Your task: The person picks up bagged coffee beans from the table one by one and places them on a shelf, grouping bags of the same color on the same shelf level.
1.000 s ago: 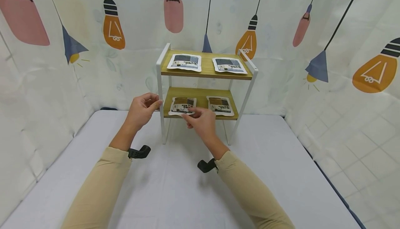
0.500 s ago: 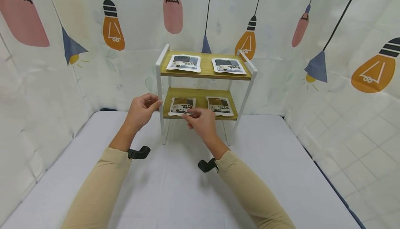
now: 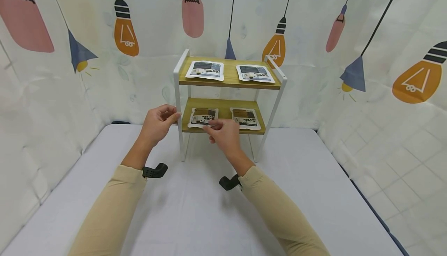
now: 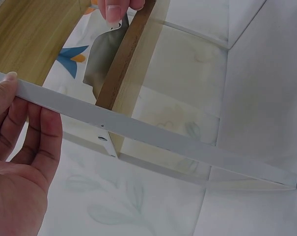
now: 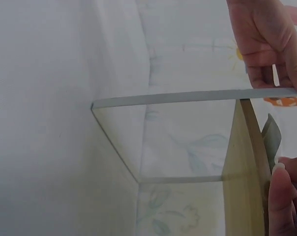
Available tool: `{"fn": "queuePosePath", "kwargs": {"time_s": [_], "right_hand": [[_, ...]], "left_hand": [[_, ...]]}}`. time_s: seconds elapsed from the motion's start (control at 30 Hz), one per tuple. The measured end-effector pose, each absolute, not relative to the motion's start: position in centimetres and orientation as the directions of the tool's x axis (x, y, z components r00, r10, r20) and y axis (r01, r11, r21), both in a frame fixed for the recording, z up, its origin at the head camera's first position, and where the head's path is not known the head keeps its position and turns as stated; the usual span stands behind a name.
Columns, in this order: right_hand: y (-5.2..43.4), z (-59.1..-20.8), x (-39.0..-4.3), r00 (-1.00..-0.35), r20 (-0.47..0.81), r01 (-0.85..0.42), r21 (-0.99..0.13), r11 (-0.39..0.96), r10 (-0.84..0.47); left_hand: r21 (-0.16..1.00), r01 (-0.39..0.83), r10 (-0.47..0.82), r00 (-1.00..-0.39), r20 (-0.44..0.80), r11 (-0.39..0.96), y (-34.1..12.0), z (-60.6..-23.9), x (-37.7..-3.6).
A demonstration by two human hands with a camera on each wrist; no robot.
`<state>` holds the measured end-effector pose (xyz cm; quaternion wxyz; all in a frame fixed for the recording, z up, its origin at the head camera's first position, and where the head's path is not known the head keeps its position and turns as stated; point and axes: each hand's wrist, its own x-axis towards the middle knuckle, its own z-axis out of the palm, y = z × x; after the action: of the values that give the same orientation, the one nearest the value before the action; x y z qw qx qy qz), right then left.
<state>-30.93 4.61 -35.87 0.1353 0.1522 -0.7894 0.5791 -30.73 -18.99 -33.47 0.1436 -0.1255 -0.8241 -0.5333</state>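
Pinching a flat glossy pouch (image 3: pixel 203 117), the right hand (image 3: pixel 225 134) works while the left hand (image 3: pixel 158 123) grips the white metal post (image 3: pixel 178 104).

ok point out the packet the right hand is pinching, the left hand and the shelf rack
packet (image 3: pixel 200 115), head view, on its printed face
left hand (image 3: pixel 158 124), head view, on the back of the hand
shelf rack (image 3: pixel 230 77), head view, on bare wood of the top shelf

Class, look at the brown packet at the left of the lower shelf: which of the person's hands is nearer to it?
Right. The right hand pinches the brown packet by its front edge; the left hand holds the rack's white front post beside it.
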Motion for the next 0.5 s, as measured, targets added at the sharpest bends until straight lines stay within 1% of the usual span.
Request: {"fn": "queuePosePath", "kwargs": {"time_s": [0.23, 0.5], "right_hand": [[4.47, -35.7, -30.92, -0.913, 0.4, -0.406, -0.863, 0.3, -0.084], [4.4, -35.73, -31.02, -0.92, 0.38, -0.391, -0.877, 0.279, -0.092]], "left_hand": [[0.843, 0.369, 0.059, -0.924, 0.377, 0.392, -18.99, -33.46, -30.77], [0.844, 0.398, 0.069, -0.913, 0.402, 0.36, -19.03, -33.59, -30.91]]}}
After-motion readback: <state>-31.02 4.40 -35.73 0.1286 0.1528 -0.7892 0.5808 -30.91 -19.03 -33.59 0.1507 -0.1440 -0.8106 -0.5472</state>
